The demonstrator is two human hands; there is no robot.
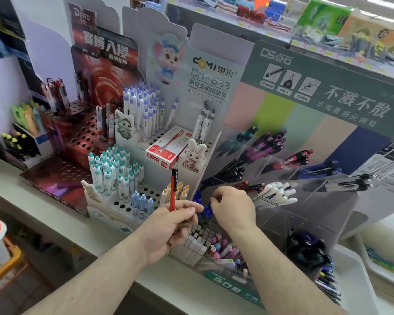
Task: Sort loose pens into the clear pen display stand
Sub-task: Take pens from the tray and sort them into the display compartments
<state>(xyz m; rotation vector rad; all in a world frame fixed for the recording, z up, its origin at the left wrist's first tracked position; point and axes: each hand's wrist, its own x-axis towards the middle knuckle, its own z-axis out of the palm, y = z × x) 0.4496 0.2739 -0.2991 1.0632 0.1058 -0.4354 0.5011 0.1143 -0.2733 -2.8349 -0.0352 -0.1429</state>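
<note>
Pens fill the clear stand (280,169) at two o'clock, while our left hand (171,226) grips a red pen (173,189) upright and our right hand (231,206) curls its fingers over blue pens (204,209), though we cannot tell if it holds any.

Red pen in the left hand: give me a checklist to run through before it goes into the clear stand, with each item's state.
1. Red pen held firmly: ok, the left hand grips its lower part and it stands upright.
2. Which end is up: cannot tell, only a dark end shows on top.
3. Right hand free to help: cannot tell, its fingers are curled at the clear stand, over the blue pens; a hold is not visible.
4. A compartment with red pens exists: ok, dark red pens lie just above the right hand.
5. Path clear: not ok, the right hand is in the way.
</note>
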